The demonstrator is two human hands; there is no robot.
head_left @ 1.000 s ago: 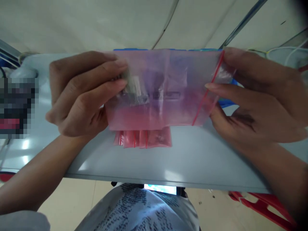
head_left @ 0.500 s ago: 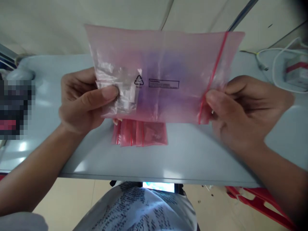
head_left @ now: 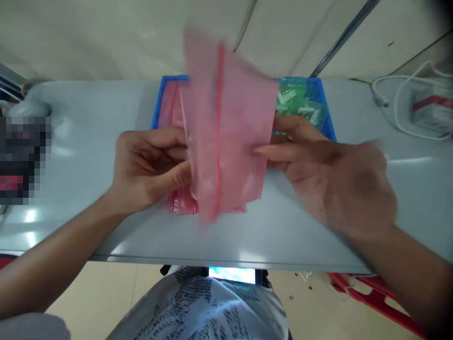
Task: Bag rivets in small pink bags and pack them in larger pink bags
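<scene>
A pink zip bag [head_left: 240, 123] is held up over the table, folded over on itself and blurred by motion. Its red zip strip runs upright near the left side. My left hand [head_left: 152, 167] pinches the bag's left edge between thumb and fingers. At the right edge, my right hand [head_left: 329, 174] grips the bag, smeared by movement. Lower down on the table, a few pink zip bags [head_left: 182, 203] lie overlapping, mostly hidden behind the held bag.
Behind the bag stands a blue tray [head_left: 327, 125] with pink bags on its left and green packets [head_left: 300, 101] on its right. A white cable [head_left: 398, 108] and a box [head_left: 433, 108] lie at far right. A red stool [head_left: 375, 297] stands below the table edge.
The bag was stretched flat and wide between both hands; now it is folded over to the left. My right hand moved left, and the blue tray behind has come into sight.
</scene>
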